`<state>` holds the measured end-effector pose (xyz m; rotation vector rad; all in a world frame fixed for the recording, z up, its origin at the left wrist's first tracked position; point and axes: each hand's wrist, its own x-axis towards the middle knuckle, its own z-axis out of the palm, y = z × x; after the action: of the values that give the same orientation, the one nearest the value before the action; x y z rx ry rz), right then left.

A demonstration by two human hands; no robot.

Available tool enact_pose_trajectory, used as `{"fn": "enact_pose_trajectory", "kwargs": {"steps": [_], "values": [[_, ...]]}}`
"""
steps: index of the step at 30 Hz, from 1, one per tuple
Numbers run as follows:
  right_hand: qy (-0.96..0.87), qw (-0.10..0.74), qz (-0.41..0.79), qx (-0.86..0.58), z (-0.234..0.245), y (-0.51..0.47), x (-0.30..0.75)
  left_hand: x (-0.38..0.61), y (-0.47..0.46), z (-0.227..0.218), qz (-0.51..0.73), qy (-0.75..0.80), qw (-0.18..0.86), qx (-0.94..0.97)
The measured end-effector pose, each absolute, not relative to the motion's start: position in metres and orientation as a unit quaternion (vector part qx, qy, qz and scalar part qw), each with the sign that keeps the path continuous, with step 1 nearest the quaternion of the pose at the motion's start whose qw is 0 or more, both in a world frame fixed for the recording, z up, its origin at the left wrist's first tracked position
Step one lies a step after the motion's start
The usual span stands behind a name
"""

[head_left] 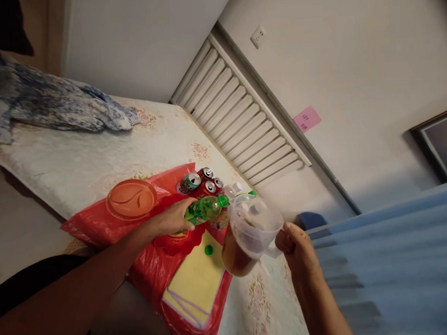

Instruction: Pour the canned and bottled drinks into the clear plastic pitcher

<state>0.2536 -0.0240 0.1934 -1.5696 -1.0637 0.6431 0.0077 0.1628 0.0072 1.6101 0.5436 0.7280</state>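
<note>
My left hand [177, 215] is wrapped round a green plastic bottle [203, 211], which leans with its neck toward the pitcher. By its handle, my right hand [297, 243] grips a clear plastic pitcher [257, 225] with brown liquid [236, 253] in it. The pitcher is tilted, and its rim is beside the bottle's neck; I cannot tell whether they touch. Below them, a green bottle cap [209, 249] lies on a folded yellow cloth [197, 280]. Left of the bottle sits an orange-red round lid [132, 198]. A red scalloped tray [178, 244] is partly hidden under my left hand.
Several drink cans [189, 183] stand behind the bottle, with more clear bottles [234, 189] beside them. Red plastic sheeting [146, 269] covers part of the floral tablecloth [163, 135]. A radiator [239, 107] runs along the wall, and a blue curtain [398, 258] hangs at right.
</note>
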Motion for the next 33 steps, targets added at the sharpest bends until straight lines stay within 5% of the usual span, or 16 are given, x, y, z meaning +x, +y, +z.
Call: {"fn": "enact_pose_trajectory", "kwargs": {"steps": [14,33], "values": [[-0.323,0.728,0.257,-0.548,0.156,0.017,0.193,-0.019,0.175,0.034,0.534,0.383,0.471,0.589],[-0.341,0.718,0.231,-0.561,0.056,0.063,0.148,-0.03,0.172,0.033,0.584,0.458,0.396,0.541]]}}
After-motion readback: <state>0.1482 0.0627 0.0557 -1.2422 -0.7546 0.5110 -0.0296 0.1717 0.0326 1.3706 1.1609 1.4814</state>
